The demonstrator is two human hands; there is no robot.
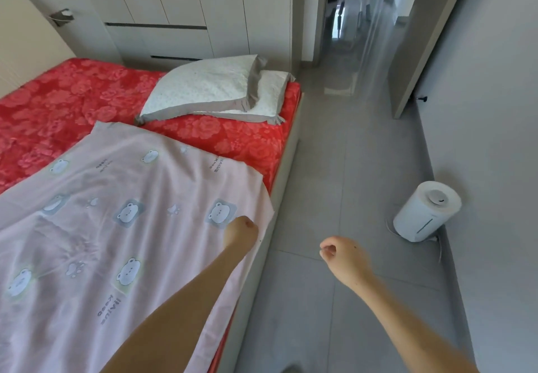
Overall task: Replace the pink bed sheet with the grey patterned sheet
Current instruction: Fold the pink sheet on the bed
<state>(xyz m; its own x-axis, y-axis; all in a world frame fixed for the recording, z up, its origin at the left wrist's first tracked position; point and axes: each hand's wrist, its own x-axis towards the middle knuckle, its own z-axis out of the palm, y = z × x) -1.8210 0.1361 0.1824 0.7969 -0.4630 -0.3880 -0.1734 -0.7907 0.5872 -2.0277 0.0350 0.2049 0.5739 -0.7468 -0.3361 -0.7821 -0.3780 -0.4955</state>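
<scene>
A: Grip first?

B: Left hand (241, 234) knuckles-up on the pink bear-printed cotton sheet (122, 197), right by its floor-side hem, with fingers curled under and hidden. Cannot tell whether pinching cloth or only pressing down. Right hand (343, 259) out over the grey tiled floor (334, 168), loosely curled, holding nothing.

A: And lying where?

B: Spread over the near part of the bed, on top of the red floral mattress cover (72, 101), draped just past the white bed frame edge (286, 174). Stops short of the two white dotted pillows with grey borders (203, 87), stacked at the far floor-side corner. No sign of the grey patterned sheet anywhere in view.

A: Likely to go wrong how?

B: Probably three ways. Hauled one-handed from that single spot, likely to bunch and twist rather than peel off flat. Swept out toward the floor, could brush or tip the white cylindrical humidifier (426, 212) standing by the wall. Dragged hard, might pull the red cover askew as well.

A: Pointing which way?

B: Long axis judged to run near-to-far, parallel to the bed's floor-side edge. Far left corner aimed at the pale wardrobe doors (174, 8). Far edge slanted, falling back toward the near end on the floor side. Printed lettering turned sideways, reading along that same axis.
</scene>
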